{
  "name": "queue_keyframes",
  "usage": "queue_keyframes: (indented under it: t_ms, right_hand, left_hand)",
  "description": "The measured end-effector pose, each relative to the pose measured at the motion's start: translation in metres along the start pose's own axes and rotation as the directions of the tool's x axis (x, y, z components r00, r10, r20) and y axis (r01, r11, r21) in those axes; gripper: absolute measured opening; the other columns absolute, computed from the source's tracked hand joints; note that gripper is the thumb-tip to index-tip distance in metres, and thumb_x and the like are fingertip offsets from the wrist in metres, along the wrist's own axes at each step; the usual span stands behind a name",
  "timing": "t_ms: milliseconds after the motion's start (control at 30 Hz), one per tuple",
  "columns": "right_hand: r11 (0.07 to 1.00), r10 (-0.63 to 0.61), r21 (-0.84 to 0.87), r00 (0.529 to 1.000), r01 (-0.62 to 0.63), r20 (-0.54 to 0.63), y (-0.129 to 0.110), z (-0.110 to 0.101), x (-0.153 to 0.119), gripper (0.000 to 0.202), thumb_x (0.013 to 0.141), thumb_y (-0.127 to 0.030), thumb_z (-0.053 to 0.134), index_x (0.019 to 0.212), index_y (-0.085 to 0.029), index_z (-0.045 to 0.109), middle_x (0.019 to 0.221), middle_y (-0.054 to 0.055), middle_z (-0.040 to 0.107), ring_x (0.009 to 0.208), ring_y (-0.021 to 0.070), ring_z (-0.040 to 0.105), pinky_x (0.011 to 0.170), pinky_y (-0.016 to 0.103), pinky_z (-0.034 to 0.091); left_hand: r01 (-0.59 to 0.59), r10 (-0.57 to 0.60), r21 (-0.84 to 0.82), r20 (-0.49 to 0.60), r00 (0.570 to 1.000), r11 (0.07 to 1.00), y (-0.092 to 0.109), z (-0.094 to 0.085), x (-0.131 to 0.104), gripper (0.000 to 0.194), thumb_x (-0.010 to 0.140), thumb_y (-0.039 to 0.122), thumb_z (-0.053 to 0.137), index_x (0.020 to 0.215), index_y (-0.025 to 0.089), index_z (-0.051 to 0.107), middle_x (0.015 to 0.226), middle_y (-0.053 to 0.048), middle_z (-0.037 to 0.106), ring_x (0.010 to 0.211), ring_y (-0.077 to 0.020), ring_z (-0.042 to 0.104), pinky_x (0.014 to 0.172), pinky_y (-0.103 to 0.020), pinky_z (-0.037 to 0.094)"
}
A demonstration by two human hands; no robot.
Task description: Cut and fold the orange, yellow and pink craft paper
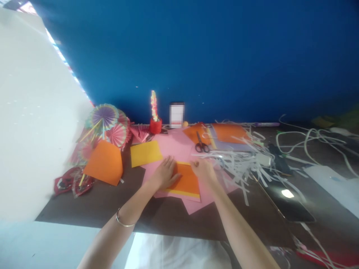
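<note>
An orange sheet (186,180) with yellow strips along its top and bottom edges lies on pink paper (193,206) at the middle of the table. My left hand (167,173) rests flat on the left side of the orange sheet, its fingers spread. At the sheet's upper right corner is my right hand (202,171), with its fingers curled together; whatever they pinch is too small to make out. A yellow sheet (146,153) lies just beyond my left hand. Black scissors (201,145) sit behind my right hand.
White paper strips (238,164) are heaped at the right, near a tablet (288,203) and white cables (305,144). Paper fans (103,116) and an orange piece (105,162) lie at the left. A red pot (156,126) stands by the blue wall (196,56).
</note>
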State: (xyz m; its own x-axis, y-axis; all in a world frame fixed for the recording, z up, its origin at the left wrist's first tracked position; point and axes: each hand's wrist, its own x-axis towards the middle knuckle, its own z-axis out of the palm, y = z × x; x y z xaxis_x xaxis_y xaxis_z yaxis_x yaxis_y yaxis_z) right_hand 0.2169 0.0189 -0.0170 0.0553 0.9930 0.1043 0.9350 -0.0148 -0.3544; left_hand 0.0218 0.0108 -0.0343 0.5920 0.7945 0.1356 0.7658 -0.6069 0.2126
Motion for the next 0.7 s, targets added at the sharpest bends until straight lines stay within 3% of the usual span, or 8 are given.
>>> queue_keyframes:
  t_ms: [233,533,700]
  right_hand:
    - [0.996,-0.013,-0.083,0.999,0.018,0.051,-0.007,-0.0074,-0.0052,0.032,0.087,-0.025,0.037,0.073,-0.015,0.064,0.067,0.007,0.062,0.061,0.0158,0.052,0.056,0.026,0.029]
    - [0.993,-0.052,-0.099,0.998,0.056,0.044,-0.0072,-0.007,-0.0051,0.033,0.088,-0.024,0.036,0.078,-0.014,0.065,0.074,0.009,0.065,0.068,0.0178,0.056,0.059,0.026,0.033]
    - [0.994,-0.016,-0.111,0.996,0.025,0.089,-0.0099,-0.0081,-0.0048,0.033,0.089,-0.023,0.034,0.085,-0.012,0.066,0.085,0.013,0.066,0.075,0.0198,0.059,0.062,0.027,0.037]
  left_hand:
    - [-0.044,0.044,0.02,-0.008,0.999,0.999,-0.0019,-0.0002,-0.0001,0.062,0.091,0.048,0.026,0.136,0.005,0.027,0.145,-0.02,0.027,0.138,-0.0271,0.013,0.111,-0.042,0.023]
    - [-0.067,0.066,-0.019,-0.031,0.997,0.998,-0.0017,-0.0021,-0.001,0.058,0.091,0.046,0.029,0.135,0.008,0.028,0.144,-0.019,0.029,0.138,-0.0281,0.014,0.111,-0.045,0.023]
    - [-0.073,0.073,-0.022,-0.035,0.997,0.997,-0.0025,-0.0016,-0.0009,0.058,0.091,0.045,0.03,0.135,0.008,0.028,0.144,-0.019,0.03,0.137,-0.0286,0.015,0.111,-0.045,0.022]
